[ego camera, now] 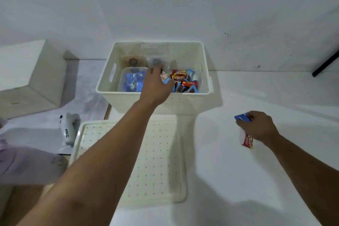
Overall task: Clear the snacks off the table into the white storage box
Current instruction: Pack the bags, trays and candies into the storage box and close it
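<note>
Gripped in the curled fingers of the right hand [258, 126] is a blue snack packet [242, 117], its end protruding past the knuckles above the white table [256, 180]. Directly under that hand, a red and yellow snack bar [248, 141] lies on the table; its label lettering is partly hidden and too blurred to read. The left hand [156, 86] reaches over the near rim into the white storage box [154, 101]; its fingertips are out of sight, so its grip cannot be determined. The box, perforated with small holes and fitted with a slot handle, stands at the far edge of the table. Inside are red wrappers printed "beng-beng" [179, 75], blue wrappers [190, 74], and a clear tub of blue packets [133, 81]. A perforated white lid [156, 161] lies flat in front of the box.
</note>
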